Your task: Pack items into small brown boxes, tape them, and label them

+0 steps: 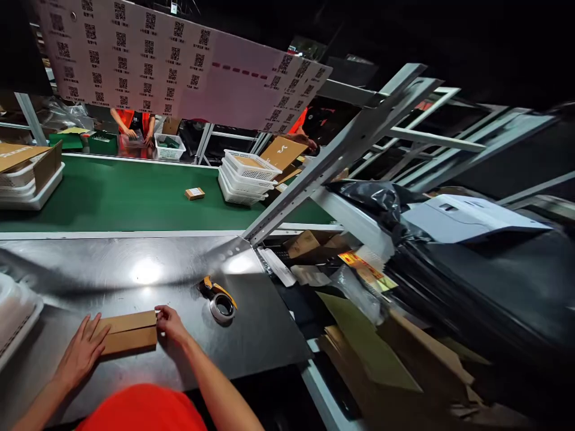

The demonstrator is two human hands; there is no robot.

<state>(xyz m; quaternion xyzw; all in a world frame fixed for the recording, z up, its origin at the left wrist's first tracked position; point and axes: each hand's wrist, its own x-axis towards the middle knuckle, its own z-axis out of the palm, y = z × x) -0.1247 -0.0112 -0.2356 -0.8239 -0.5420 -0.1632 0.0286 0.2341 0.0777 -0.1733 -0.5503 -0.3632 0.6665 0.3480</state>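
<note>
Head view: my left hand [83, 350] lies flat and released on one cardboard box [129, 333], my right hand [168, 321] pinching its right end, one tape dispenser [219, 299] near that box on the tabletop [135, 269].

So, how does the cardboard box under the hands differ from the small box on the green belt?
The cardboard box lies on the metal table, touched by the left hand and right hand; the small box sits alone on the green belt, untouched. The cardboard box looks larger and is plain brown; the small box bears a pale label on top. Both are brown cardboard and lie flat.
</note>
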